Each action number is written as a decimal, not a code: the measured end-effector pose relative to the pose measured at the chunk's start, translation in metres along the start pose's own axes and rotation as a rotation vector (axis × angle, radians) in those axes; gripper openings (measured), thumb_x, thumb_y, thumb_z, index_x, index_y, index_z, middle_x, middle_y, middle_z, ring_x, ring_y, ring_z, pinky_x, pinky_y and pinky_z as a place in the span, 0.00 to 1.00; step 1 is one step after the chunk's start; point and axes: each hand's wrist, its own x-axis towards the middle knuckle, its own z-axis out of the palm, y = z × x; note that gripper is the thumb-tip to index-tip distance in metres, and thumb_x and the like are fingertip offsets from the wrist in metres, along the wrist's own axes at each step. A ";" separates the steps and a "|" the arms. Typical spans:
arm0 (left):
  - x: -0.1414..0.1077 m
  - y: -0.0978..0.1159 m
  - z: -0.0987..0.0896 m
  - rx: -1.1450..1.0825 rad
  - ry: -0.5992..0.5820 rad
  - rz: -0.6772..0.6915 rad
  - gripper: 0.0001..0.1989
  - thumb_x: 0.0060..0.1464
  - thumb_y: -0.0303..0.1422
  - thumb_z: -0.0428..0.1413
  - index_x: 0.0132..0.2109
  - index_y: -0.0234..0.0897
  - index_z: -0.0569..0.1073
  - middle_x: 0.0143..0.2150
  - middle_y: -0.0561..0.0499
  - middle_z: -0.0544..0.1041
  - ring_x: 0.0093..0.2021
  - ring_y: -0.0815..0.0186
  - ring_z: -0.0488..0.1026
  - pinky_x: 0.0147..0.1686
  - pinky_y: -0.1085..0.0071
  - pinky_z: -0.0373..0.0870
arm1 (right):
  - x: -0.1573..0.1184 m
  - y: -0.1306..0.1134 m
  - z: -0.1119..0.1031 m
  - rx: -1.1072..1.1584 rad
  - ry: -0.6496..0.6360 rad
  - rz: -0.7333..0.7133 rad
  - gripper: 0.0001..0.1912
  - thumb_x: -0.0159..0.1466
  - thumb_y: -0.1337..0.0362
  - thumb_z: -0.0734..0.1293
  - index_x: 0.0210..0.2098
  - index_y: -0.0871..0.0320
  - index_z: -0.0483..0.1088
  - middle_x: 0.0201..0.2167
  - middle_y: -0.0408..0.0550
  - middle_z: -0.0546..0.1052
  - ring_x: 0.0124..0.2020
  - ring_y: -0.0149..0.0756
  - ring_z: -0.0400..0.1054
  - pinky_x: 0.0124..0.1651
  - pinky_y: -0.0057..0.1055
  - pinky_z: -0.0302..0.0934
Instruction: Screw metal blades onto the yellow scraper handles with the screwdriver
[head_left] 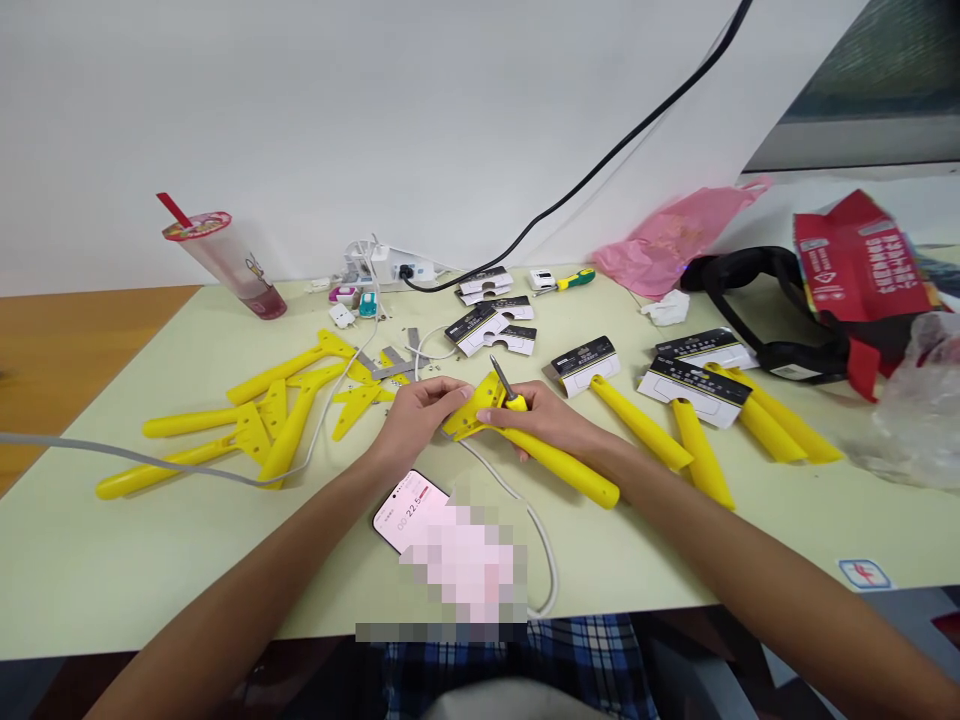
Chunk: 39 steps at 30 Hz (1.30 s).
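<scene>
The table (150,560) runs pale green along the wall, and most of what I see lies on it. At its right end are a pink bag (675,235), a red packet (862,260), a black band-like thing (784,345) and a crumpled clear bag (915,410). A black cord (622,140) slopes down to a power strip (397,265) by the wall. To my left, several yellow handles (289,435) lie crossed in a pile; to my right, more yellow handles (641,425) lie with cards (589,365) at their far ends. A cup (232,260) with a red straw leans at the back left, and the phone (420,520) lies between my forearms, part of its screen blurred out.

The yellow scraper (555,460) is in front of me, above the table and just beyond the phone, its handle pointing toward the near right. My left hand (424,410) is closed on its head, thumb and fingers at the edge. My right hand (544,412) grips a screwdriver (514,402), shaft pointing up and away, while its thumb presses on the scraper.

Beyond my hands, loose cards (476,328) are heaped near the wall, with a green-and-yellow screwdriver (577,279) farther back. Grey blades (415,350) lie past my left hand. Smallest are some tiny bits beside them, too small to make out.
</scene>
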 end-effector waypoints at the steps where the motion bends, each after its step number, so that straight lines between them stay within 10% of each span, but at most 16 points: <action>1: 0.000 0.000 0.000 0.010 0.008 0.005 0.21 0.49 0.49 0.73 0.40 0.37 0.84 0.39 0.47 0.84 0.38 0.61 0.78 0.40 0.66 0.76 | 0.000 0.000 0.000 0.000 -0.001 -0.003 0.16 0.59 0.52 0.80 0.38 0.58 0.80 0.25 0.41 0.75 0.21 0.28 0.65 0.23 0.26 0.69; 27: -0.007 -0.002 0.005 0.162 0.062 0.292 0.20 0.59 0.46 0.68 0.51 0.38 0.83 0.48 0.44 0.84 0.48 0.59 0.80 0.47 0.67 0.78 | 0.005 0.009 -0.003 0.034 0.013 -0.022 0.16 0.58 0.52 0.79 0.36 0.58 0.80 0.27 0.41 0.76 0.20 0.27 0.65 0.21 0.27 0.70; 39: -0.003 -0.003 0.000 0.216 0.041 0.222 0.21 0.55 0.50 0.70 0.47 0.38 0.87 0.48 0.44 0.86 0.44 0.57 0.81 0.44 0.64 0.79 | 0.002 -0.001 -0.002 0.058 0.033 0.053 0.19 0.57 0.50 0.79 0.38 0.58 0.77 0.22 0.39 0.74 0.17 0.29 0.67 0.19 0.26 0.65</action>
